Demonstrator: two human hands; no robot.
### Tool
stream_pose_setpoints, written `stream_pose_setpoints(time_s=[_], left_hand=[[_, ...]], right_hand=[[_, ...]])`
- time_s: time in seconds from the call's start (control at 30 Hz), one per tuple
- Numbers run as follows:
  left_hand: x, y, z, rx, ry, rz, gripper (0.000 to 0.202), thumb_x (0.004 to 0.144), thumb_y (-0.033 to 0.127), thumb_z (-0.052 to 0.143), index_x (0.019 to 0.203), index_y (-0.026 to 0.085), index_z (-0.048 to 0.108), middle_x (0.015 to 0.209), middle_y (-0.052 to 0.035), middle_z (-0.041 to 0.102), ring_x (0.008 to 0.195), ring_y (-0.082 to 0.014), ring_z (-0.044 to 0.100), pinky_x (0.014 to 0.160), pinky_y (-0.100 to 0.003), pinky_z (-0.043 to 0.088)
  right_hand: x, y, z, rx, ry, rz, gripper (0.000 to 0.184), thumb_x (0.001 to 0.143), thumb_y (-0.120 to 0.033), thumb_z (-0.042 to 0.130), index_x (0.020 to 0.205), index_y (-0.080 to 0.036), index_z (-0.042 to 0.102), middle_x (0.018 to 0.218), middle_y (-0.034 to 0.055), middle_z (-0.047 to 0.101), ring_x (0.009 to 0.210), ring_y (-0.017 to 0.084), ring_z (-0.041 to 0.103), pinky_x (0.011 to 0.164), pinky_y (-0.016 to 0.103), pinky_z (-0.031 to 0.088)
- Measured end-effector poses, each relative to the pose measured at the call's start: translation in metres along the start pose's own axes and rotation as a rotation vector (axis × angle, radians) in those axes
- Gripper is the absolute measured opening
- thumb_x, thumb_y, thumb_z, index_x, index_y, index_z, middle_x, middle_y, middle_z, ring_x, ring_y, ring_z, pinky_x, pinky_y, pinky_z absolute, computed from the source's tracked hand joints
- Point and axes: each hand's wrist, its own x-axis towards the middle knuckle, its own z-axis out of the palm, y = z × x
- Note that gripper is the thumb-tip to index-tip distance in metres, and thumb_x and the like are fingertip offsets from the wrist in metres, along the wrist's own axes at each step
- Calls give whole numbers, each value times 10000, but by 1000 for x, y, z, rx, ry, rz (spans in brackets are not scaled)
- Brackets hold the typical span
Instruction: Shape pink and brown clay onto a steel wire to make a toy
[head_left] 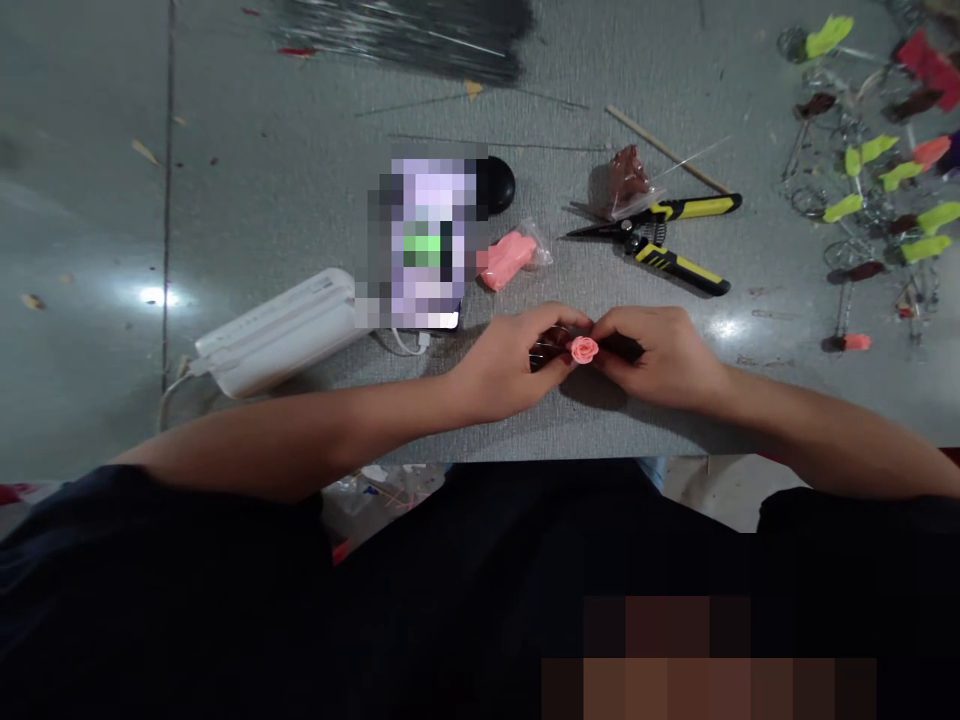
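A small pink rose, its petals in tight rings, is between my two hands close to the table's front edge. My left hand pinches it from the left, with thin wire-like strands showing inside the curled fingers. From the right, the fingertips of my right hand close on it too. What lies under the flower is hidden. Just beyond my left hand sits a bag of pink clay-like material. Cutters with yellow and black handles lie spread beyond my right hand, by a bag of brown material.
A blurred-out phone stands by a round black object. Left of it lies a white cabled device. A wooden stick and a dark wire bundle are at the back. Several wire pieces with coloured bits crowd the right.
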Motion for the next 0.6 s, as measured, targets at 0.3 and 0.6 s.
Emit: stream_pose_setpoints(time_s=[0.3,0.6], left_hand=[[4,8,-4,-135,-11,-24,246,958,245,755,1192,167,747,1076,-75,806,901,-150,747,825,-276,631],[1,12,-3,-456,-195,-121,185,878,254,837,1027,175,761,941,-31,755,805,-130,669,748,-269,575]], right_hand=[[34,39,-17,-67,336,-108,104,1043,-293,673,1063,-249,765,933,42,789,789,200,727,741,376,621],[132,37,29,-391,133,-327,487,1086,-456,615,1543,-295,562,1648,155,514,1514,427,517,1246,741,460]])
